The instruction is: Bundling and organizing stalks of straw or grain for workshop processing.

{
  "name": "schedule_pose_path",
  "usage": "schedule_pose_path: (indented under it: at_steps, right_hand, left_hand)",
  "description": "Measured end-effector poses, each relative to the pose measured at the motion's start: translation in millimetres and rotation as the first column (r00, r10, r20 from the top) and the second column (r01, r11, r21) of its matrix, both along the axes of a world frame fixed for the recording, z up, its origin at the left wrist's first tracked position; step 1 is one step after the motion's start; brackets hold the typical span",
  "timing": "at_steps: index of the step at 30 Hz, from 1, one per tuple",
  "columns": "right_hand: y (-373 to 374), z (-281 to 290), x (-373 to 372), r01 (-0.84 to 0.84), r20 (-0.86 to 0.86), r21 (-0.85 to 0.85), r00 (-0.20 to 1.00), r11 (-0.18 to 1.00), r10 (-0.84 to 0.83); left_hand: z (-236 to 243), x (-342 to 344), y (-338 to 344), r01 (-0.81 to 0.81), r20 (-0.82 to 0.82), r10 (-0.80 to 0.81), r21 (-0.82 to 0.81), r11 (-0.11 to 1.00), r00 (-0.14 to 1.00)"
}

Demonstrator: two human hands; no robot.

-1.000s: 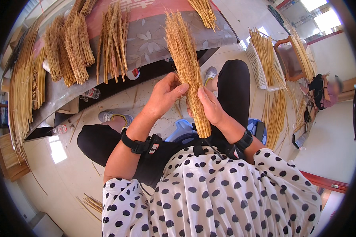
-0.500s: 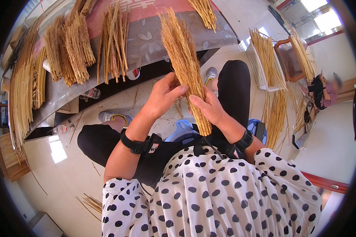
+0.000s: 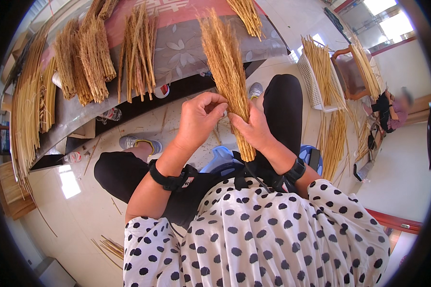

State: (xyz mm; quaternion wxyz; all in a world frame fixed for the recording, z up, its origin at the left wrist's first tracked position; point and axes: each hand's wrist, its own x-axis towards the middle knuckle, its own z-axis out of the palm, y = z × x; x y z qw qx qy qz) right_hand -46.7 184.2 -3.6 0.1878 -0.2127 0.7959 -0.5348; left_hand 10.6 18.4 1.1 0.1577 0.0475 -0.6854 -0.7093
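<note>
My right hand grips a long bundle of dried straw-coloured stalks upright, thumb across its lower part, feathery heads upward, cut ends toward my lap. My left hand is beside the bundle's middle, fingers curled and pinched at its left side; what they hold there, if anything, is too small to make out. Beyond them, several bunches of similar stalks lie along the edge of the table, which has a clear patterned cover over red.
A white basket of stalks stands right, beside a wooden chair with more stalks. Loose stalks lie on the floor. A blue plastic item is between my legs. A co-worker is at far right. A clear bottle lies left.
My right thumb has moved down and left across the bundle. My left hand's fingers have drawn slightly away from the bundle's middle into a pinch. The bundle's top has swung left, then back right.
</note>
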Motion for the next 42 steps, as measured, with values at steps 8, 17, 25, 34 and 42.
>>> schedule_pose_path:
  at_steps: [8, 17, 25, 34, 42]
  right_hand:
    - [-6.6, 18.7, 5.2, 0.035, -0.320, 0.133, 0.947, 0.990, 0.009]
    - [-7.0, 20.5, 5.6, 0.038, -0.198, 0.122, 0.980, 0.992, -0.013]
    - [-1.2, 8.4, 0.1, 0.043, -0.165, 0.067, 0.986, 0.997, -0.031]
    - [1.4, 3.2, 0.2, 0.018, -0.106, 0.013, 0.994, 1.000, -0.016]
    - [-0.2, 9.3, 6.6, -0.028, -0.098, 0.061, 0.995, 0.998, 0.034]
  left_hand:
    - [9.6, 0.1, -1.3, -0.014, 0.160, -0.008, 0.140, 0.990, 0.987]
    - [6.6, -0.6, -6.2, 0.045, 0.150, -0.072, 0.178, 0.983, 0.986]
    - [5.2, -0.6, -12.0, 0.081, 0.179, -0.085, 0.032, 0.996, 0.980]
    - [12.0, -1.1, -11.1, 0.098, 0.188, -0.102, 0.029, 0.995, 0.977]
    - [7.9, -2.0, -10.6, 0.088, 0.227, -0.106, 0.087, 0.992, 0.968]
